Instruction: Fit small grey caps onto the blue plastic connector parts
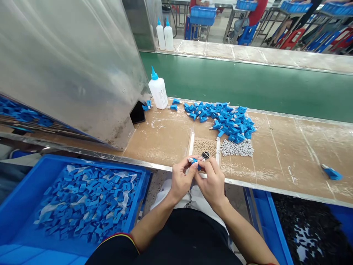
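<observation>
My left hand (182, 180) and my right hand (211, 182) meet over the front edge of the brown-covered workbench (165, 147). Their fingers pinch a small blue plastic part (195, 162) with a metal tip. A small round dark piece (205, 155) sits just above my right fingers, and I cannot tell whether it is held. Beyond my hands lie a heap of similar blue parts (220, 121) and a patch of small grey pieces (237, 148). Some fingers hide part of the blue piece.
A blue crate of flat blue pieces (88, 202) stands at my left, and a blue crate of black pieces (306, 228) at my right. A white glue bottle (158, 91) stands by a metal partition (68, 70). A green conveyor belt (234, 84) runs behind the bench.
</observation>
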Demonstrator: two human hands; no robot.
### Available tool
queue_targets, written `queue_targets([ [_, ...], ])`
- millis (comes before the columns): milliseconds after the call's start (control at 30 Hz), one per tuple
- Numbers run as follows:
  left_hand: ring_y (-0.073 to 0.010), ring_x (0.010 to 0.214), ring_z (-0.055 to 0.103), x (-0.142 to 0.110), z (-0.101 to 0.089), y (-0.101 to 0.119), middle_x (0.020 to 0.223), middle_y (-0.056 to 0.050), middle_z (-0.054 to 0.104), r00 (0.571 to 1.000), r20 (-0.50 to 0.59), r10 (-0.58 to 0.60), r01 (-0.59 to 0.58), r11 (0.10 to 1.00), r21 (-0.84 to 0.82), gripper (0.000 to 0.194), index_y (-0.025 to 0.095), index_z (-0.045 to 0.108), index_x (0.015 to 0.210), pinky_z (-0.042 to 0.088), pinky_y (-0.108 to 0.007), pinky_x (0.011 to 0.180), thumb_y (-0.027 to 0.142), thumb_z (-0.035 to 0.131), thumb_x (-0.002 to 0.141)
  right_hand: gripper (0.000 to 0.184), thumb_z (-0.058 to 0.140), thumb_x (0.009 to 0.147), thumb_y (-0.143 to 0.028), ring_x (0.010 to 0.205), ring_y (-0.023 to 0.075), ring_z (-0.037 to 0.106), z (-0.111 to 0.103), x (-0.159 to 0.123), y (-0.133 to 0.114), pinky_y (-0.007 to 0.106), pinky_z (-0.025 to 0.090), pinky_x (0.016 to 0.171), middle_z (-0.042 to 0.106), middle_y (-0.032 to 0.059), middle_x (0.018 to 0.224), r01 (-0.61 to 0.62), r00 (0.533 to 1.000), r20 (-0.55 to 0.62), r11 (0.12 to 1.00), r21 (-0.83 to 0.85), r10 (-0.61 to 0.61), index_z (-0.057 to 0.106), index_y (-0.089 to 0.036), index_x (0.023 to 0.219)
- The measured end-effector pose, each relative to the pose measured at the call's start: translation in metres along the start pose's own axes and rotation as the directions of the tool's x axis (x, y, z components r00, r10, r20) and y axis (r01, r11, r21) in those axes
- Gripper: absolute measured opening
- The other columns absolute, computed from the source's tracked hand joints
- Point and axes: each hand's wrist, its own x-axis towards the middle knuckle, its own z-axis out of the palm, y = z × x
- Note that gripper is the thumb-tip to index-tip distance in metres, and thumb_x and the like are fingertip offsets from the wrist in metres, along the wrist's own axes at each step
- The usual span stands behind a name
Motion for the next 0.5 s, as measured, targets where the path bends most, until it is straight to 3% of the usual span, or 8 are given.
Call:
queue_targets([
  [100, -0.0241, 0.096, 0.074, 0.022, 0.004, -0.002, 0.113, -0.013, 0.077, 0.980, 0.197, 0.011, -0.017, 0.999, 0.030, 0.045, 0.016, 0.069, 0.121, 0.060, -0.033, 0.085, 0.050, 0.064, 0.092, 0.006, 0.058, 0.096, -0.025, 0.072, 0.0175, 0.059, -0.017, 0.001, 0.015, 0.029, 0.048, 0.064, 0.059, 0.0037, 0.083, -0.026, 0.999, -0.042, 0.999, -0.018, 0.026, 0.064, -0.024, 0.098],
  [167, -0.0244, 0.095, 0.074, 0.059, 0.001, -0.004, 0.118, -0.014, 0.075, 0.935, 0.349, 0.060, -0.111, 0.986, 0.127, 0.046, 0.017, 0.068, 0.126, 0.060, -0.035, 0.083, 0.048, 0.065, 0.092, 0.009, 0.058, 0.095, -0.028, 0.072, 0.0183, 0.058, -0.040, 0.000, 0.041, 0.031, 0.048, 0.066, 0.060, 0.0044, 0.085, -0.071, 0.996, -0.060, 0.993, -0.096, 0.065, 0.065, -0.024, 0.100],
  [200, -0.0243, 0.097, 0.072, 0.084, -0.003, -0.004, 0.118, -0.013, 0.075, 0.931, 0.349, 0.101, -0.187, 0.957, 0.222, 0.039, 0.018, 0.070, 0.121, 0.059, -0.036, 0.085, 0.044, 0.062, 0.094, 0.011, 0.058, 0.094, -0.029, 0.072, 0.0187, 0.057, -0.056, 0.000, 0.059, 0.031, 0.047, 0.066, 0.061, 0.0050, 0.086, -0.109, 0.992, -0.074, 0.981, -0.159, 0.098, 0.066, -0.023, 0.100],
  [267, -0.0247, 0.099, 0.070, 0.140, -0.011, -0.008, 0.115, -0.012, 0.074, 0.954, 0.241, 0.180, -0.275, 0.847, 0.456, 0.026, 0.018, 0.071, 0.113, 0.056, -0.041, 0.092, 0.030, 0.058, 0.095, 0.014, 0.060, 0.089, -0.033, 0.070, 0.0193, 0.055, -0.093, -0.001, 0.102, 0.032, 0.043, 0.066, 0.060, 0.0053, 0.085, -0.235, 0.970, -0.143, 0.918, -0.319, 0.199, 0.066, -0.022, 0.094],
  [333, -0.0274, 0.106, 0.066, 0.192, -0.016, -0.015, 0.115, -0.012, 0.071, 0.958, 0.212, 0.194, -0.286, 0.694, 0.661, 0.022, 0.017, 0.070, 0.107, 0.050, -0.047, 0.102, 0.015, 0.059, 0.088, 0.016, 0.059, 0.084, -0.035, 0.068, 0.0203, 0.052, -0.135, -0.003, 0.148, 0.033, 0.039, 0.065, 0.058, 0.0055, 0.080, -0.396, 0.917, -0.241, 0.788, -0.472, 0.317, 0.065, -0.020, 0.086],
  [400, -0.0304, 0.110, 0.063, 0.231, -0.018, -0.024, 0.116, -0.014, 0.066, 0.965, 0.187, 0.182, -0.259, 0.589, 0.766, 0.026, 0.017, 0.068, 0.108, 0.046, -0.050, 0.106, 0.010, 0.061, 0.084, 0.014, 0.057, 0.081, -0.033, 0.067, 0.0210, 0.049, -0.176, -0.004, 0.188, 0.035, 0.035, 0.064, 0.055, 0.0068, 0.078, -0.541, 0.840, -0.319, 0.624, -0.564, 0.439, 0.062, -0.019, 0.080],
  [500, -0.0326, 0.109, 0.062, 0.256, -0.017, -0.036, 0.113, -0.014, 0.062, 0.970, 0.194, 0.149, -0.244, 0.533, 0.810, 0.028, 0.018, 0.064, 0.108, 0.046, -0.050, 0.103, 0.012, 0.063, 0.081, 0.012, 0.056, 0.080, -0.028, 0.068, 0.0222, 0.047, -0.224, -0.002, 0.225, 0.037, 0.033, 0.064, 0.053, 0.0095, 0.078, -0.662, 0.725, -0.388, 0.417, -0.623, 0.569, 0.061, -0.018, 0.078],
])
